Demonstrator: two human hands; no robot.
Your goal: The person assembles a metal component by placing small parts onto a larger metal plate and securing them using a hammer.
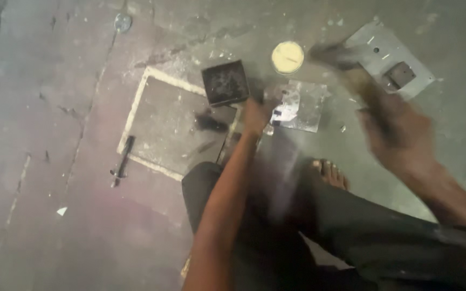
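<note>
My left hand [257,115] reaches down to the floor and presses on a small dark item beside a shiny metal sheet [301,105]; what it grips is too blurred to name. My right hand [392,131] is raised and blurred with motion, closed around the handle of a hammer [336,55] whose dark head is up near a round yellow tin. My bare foot [330,173] rests on the floor between the two arms, and my dark trousers fill the lower middle.
A dark square tray [225,82] sits on a framed floor panel [171,121]. A round yellow tin [287,57] lies behind it. At the far right is a grey metal plate [386,56] with a small dark block. A dark hand tool [122,160] lies at left.
</note>
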